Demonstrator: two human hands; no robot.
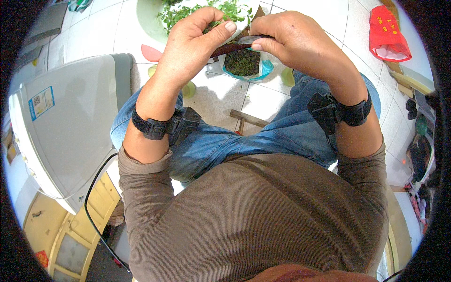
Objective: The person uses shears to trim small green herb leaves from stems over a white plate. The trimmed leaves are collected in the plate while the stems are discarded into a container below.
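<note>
Right grip point(300, 40) closed around dark tool point(233, 48), left grip point(191, 46) pinching greens point(213, 24)

From my remote seat I count two hands, one left point(190, 44) and one right point(298, 42); two wrist straps point(152, 128); two sleeves point(143, 188); two bags, one red point(387, 35), one blue-edged point(266, 69); one basin point(146, 23); one cable point(88, 195). The leaves point(181, 15) are too many for me.
</note>
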